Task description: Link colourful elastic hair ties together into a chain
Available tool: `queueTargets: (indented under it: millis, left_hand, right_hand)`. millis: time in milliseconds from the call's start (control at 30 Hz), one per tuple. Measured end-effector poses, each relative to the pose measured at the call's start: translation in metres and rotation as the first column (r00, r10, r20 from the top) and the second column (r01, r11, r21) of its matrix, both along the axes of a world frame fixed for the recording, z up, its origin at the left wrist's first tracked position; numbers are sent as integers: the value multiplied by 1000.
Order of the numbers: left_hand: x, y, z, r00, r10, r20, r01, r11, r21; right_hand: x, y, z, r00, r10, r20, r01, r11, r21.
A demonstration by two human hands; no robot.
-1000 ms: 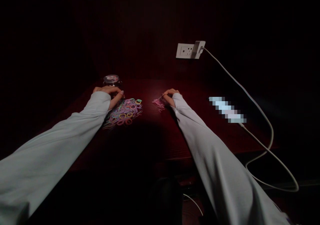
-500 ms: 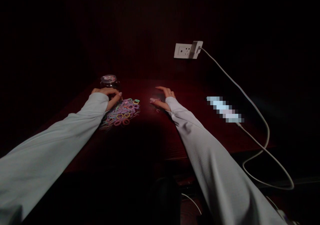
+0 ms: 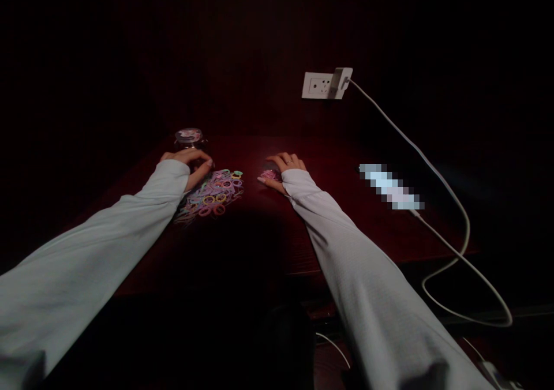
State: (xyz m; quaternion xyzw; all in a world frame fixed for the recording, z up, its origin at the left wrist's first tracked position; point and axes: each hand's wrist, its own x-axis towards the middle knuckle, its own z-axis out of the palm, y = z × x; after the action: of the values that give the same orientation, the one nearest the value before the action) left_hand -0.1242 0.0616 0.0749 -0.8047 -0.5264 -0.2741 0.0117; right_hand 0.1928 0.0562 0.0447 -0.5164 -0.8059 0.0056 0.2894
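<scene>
A heap of colourful hair ties point(image 3: 216, 197), thin strands and small rings in purple, pink, yellow and green, lies on the dark red table. My left hand point(image 3: 188, 162) rests at its upper left edge, curled, with thumb and forefinger tips close together; anything between them is hidden. Just behind that hand stands a round clear jar point(image 3: 189, 136) with a patterned lid. To the right of the heap, my right hand point(image 3: 285, 168) has thumb and fingers spread around a small cluster of pink hair ties point(image 3: 270, 174) on the table.
A white wall socket point(image 3: 318, 85) holds a plugged-in charger point(image 3: 343, 82). Its white cable point(image 3: 411, 142) loops down past the table's right edge to a blurred-out phone point(image 3: 392, 188) lying on the table. Below the front edge, another white cable point(image 3: 335, 347) shows.
My right hand has shifted slightly down and left, and the pink cluster now shows between its thumb and fingers. My left hand stays nearly in place beside the heap.
</scene>
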Motion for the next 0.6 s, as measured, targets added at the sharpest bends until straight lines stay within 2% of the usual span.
queueTargets:
  millis: [133, 233, 400, 500, 600]
  left_hand:
    - [4, -3, 3, 999, 53, -5, -53, 998, 23]
    - [0, -1, 4, 999, 33, -29, -33, 999, 5]
    - [-28, 16, 8, 990, -131, -55, 128, 990, -52]
    - [-42, 25, 9, 977, -202, 68, 208, 974, -96]
    - [-42, 26, 6, 948, -261, 183, 287, 949, -134]
  right_hand:
    - [-20, -4, 7, 999, 25, -34, -25, 1000, 9]
    - [-45, -11, 10, 992, 126, -28, -127, 992, -21]
    - [-74, -26, 14, 944, 328, -44, -330, 942, -61]
    - [-80, -31, 13, 922, 386, -19, -387, 919, -75]
    - [-86, -37, 9, 900, 434, 49, -431, 900, -59]
